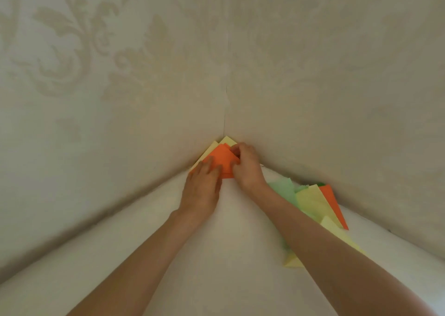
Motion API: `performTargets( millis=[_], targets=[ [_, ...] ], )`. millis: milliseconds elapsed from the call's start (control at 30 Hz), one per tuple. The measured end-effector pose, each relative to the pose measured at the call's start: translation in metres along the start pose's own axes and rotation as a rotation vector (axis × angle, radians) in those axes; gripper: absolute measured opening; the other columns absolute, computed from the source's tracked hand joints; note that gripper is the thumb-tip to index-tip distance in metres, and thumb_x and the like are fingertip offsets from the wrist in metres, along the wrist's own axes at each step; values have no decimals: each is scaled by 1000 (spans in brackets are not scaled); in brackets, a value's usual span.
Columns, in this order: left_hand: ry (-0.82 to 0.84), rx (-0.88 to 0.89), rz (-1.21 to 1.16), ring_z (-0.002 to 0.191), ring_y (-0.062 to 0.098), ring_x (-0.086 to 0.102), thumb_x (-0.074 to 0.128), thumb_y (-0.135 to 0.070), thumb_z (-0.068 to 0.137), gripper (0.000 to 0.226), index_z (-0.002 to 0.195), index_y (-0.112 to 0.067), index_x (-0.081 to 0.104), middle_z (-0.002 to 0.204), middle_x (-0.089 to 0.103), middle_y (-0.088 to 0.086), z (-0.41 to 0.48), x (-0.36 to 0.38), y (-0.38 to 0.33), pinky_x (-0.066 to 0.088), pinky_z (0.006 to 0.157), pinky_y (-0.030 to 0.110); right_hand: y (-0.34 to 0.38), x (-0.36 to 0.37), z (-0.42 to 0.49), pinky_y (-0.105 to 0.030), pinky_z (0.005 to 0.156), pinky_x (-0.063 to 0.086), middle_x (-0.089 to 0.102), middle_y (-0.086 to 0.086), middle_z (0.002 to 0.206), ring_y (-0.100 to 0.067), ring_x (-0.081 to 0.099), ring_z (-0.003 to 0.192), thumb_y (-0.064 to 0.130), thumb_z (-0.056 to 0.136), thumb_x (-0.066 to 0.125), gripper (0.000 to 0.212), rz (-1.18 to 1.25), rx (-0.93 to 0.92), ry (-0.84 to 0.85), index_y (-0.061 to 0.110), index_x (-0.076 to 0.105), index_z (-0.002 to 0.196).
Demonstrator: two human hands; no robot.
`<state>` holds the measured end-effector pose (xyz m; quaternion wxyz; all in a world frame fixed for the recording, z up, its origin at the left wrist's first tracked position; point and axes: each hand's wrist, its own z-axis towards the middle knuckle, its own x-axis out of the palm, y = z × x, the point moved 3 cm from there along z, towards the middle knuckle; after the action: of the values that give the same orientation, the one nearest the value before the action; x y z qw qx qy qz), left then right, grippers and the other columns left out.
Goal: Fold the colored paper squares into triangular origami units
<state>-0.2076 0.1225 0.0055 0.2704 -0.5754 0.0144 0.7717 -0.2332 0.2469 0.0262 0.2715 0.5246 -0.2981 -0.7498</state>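
An orange paper (220,157) lies on yellow sheets (228,141) in the far corner of the white table (216,243), where two walls meet. My left hand (202,188) lies flat with its fingers pressing the orange paper's left part. My right hand (245,165) pinches the paper's right edge between thumb and fingers. The paper looks partly folded, but its exact shape is hidden under the hands.
A loose pile of green (281,188), yellow (313,202) and orange (333,204) paper squares lies along the right wall, partly under my right forearm. Patterned beige walls (120,86) close the table on the left and right.
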Motion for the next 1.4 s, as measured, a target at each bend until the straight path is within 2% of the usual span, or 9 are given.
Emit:
performTargets(
  millis=[200, 333, 467, 567, 633, 767, 900, 1133, 1400],
  targets=[
    [20, -50, 85, 135, 25, 31, 35, -21, 100, 34, 130, -14, 49, 149, 33, 10, 9, 6, 1, 27, 102, 34, -2, 2, 8, -26, 96, 26, 45, -15, 124, -30, 39, 117, -1, 85, 48, 41, -320, -83, 17, 9, 52, 124],
    [-75, 49, -58, 125, 35, 44, 47, -10, 91, 30, 118, -3, 58, 139, 46, 18, -1, -20, -8, 37, 101, 46, 30, -39, -4, -20, 94, 28, 52, -15, 116, -29, 45, 113, -7, 82, 52, 33, -133, -244, -29, 5, 61, 112],
    [-194, 137, -160, 107, 38, 57, 42, -14, 82, 34, 104, 0, 65, 119, 59, 20, -32, -55, -31, 48, 90, 46, 54, -117, -56, -10, 84, 36, 57, 0, 106, -8, 51, 98, -7, 87, 49, 30, 16, -334, 5, 17, 63, 100],
    [-214, 124, -291, 102, 28, 60, 40, -27, 89, 36, 104, -6, 65, 111, 61, 10, -70, -60, -62, 42, 87, 32, 36, -169, -109, -10, 75, 42, 63, 9, 96, -6, 58, 87, -8, 87, 46, 36, 115, -252, -5, 25, 61, 85],
    [-54, 32, -385, 106, 19, 56, 48, -41, 95, 35, 114, -14, 60, 117, 56, 0, -95, -52, -84, 42, 88, 32, 8, -189, -143, -26, 75, 49, 64, 8, 92, -17, 61, 84, -7, 88, 49, 41, 140, -153, -2, 32, 61, 82],
    [173, 10, -286, 120, 16, 46, 54, -57, 85, 57, 131, -23, 49, 133, 48, -5, -123, -26, -117, 35, 101, 34, -55, -194, -200, -31, 87, 45, 55, 1, 114, -17, 54, 100, 17, 88, 65, 22, -29, 107, 42, 29, 58, 105],
    [115, 23, -162, 118, 17, 46, 57, -51, 87, 47, 127, -27, 53, 129, 51, -5, -120, -12, -130, 33, 98, 31, -79, -171, -216, -31, 92, 37, 50, -2, 122, -23, 42, 112, 33, 89, 61, 42, -435, 140, 47, 21, 51, 128],
    [83, -171, -108, 129, 20, 36, 49, -42, 94, 41, 133, -30, 52, 141, 42, -1, -72, 0, -109, 25, 104, 32, -57, -129, -168, -35, 90, 36, 45, -7, 126, -29, 39, 115, 41, 96, 43, 38, -641, 194, -22, 15, 51, 123],
    [48, -136, -75, 131, 23, 35, 43, -42, 97, 45, 136, -21, 49, 144, 40, 5, -60, -6, -101, 27, 104, 34, -51, -127, -158, -36, 90, 38, 45, -11, 127, -29, 40, 116, 39, 96, 45, 38, -632, 210, -35, 10, 52, 119]
  ],
)
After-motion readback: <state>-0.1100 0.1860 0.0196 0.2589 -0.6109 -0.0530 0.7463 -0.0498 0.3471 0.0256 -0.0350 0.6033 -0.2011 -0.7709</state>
